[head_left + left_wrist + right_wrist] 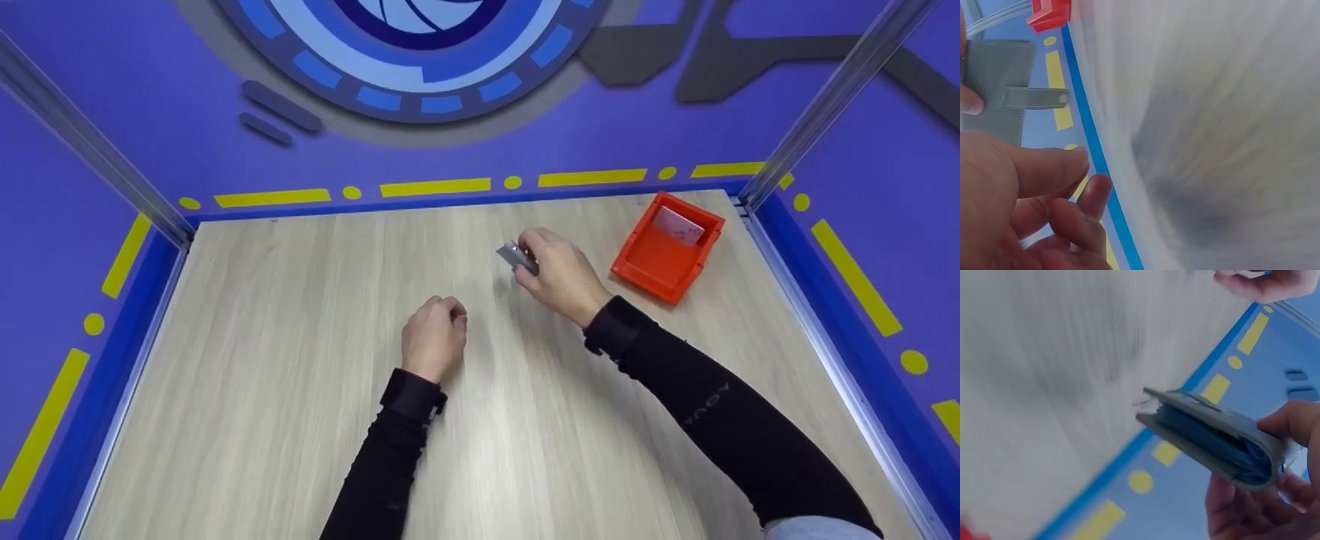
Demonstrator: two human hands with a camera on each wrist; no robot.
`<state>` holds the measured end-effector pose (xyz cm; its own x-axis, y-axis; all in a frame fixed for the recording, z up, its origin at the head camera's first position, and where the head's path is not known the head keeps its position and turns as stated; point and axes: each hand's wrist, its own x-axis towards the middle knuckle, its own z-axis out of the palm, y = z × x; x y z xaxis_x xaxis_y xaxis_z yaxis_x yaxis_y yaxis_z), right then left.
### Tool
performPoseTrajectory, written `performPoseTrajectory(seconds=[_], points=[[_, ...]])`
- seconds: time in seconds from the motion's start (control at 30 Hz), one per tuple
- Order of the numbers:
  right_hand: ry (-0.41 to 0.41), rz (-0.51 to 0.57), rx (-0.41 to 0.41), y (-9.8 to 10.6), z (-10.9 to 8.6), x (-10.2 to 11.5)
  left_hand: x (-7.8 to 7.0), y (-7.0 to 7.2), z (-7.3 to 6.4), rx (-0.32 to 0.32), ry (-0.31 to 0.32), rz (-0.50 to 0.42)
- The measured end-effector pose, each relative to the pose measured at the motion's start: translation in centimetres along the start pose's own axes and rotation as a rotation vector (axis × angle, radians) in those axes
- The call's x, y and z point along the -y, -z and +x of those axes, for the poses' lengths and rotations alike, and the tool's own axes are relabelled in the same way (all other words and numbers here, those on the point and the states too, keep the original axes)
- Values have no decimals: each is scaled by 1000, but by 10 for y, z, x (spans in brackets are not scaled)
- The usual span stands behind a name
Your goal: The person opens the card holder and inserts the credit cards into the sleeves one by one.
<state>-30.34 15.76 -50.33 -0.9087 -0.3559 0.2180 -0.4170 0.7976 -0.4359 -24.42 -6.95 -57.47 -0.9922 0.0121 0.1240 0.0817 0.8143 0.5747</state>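
A grey card wallet [517,257] is in my right hand [561,271], which pinches it between thumb and fingers above the table. In the left wrist view the wallet [996,67] has a strap [1033,97] with a snap stud. Seen from its end in the right wrist view, the wallet [1252,429] is folded, with dark blue leaves between its covers. My left hand [435,339] hovers nearer me, to the left of the wallet and apart from it. Its fingers curl loosely, and nothing shows between them.
A red open box [660,262] stands at the back right of the wood-grain table [300,300]. Inside it leans a pale pink card [679,225]. Blue walls [450,161] with yellow marks close off the back and both sides.
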Motion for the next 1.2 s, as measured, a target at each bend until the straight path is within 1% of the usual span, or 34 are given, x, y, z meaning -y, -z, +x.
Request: performPoseTrajectory(seconds=[0.07,0.13,0.2,0.3,0.37,0.47,0.57,0.67,0.73,0.8,0.87,0.93,1.07,1.2], points=[[82,-89,-14,-2,-2,3,0,1,0,-6,-2,-2],[158,-159,-4,-11,-5,5,0,1,-1,-8,-4,1],[234,-217,14,-25,-10,4,0,0,-1,-9,-5,6],[340,-275,28,-49,-20,2,0,-1,-3,-16,-8,14],[385,-309,25,-64,-28,2,1,-1,-3,-23,-12,18],[390,-313,15,-79,-35,3,3,-2,-4,-35,-19,20],[353,-268,42,-82,-39,6,4,-2,-4,-44,-22,24],[302,-170,108,-76,-36,5,3,-3,-5,-42,-17,28],[242,-115,142,-68,-32,2,0,-4,-5,-37,-9,23],[167,-76,146,-58,-28,-4,-6,-6,-4,-35,-5,5],[82,-61,140,-49,-24,-11,-14,-9,-3,-31,-8,-10],[16,-61,145,-43,-23,-18,-22,-13,-3,-23,-18,-22],[-76,-80,206,-39,-24,-28,-32,-24,-3,-12,-48,6],[-151,-100,256,-40,-27,-32,-36,-33,-3,12,-58,54]])
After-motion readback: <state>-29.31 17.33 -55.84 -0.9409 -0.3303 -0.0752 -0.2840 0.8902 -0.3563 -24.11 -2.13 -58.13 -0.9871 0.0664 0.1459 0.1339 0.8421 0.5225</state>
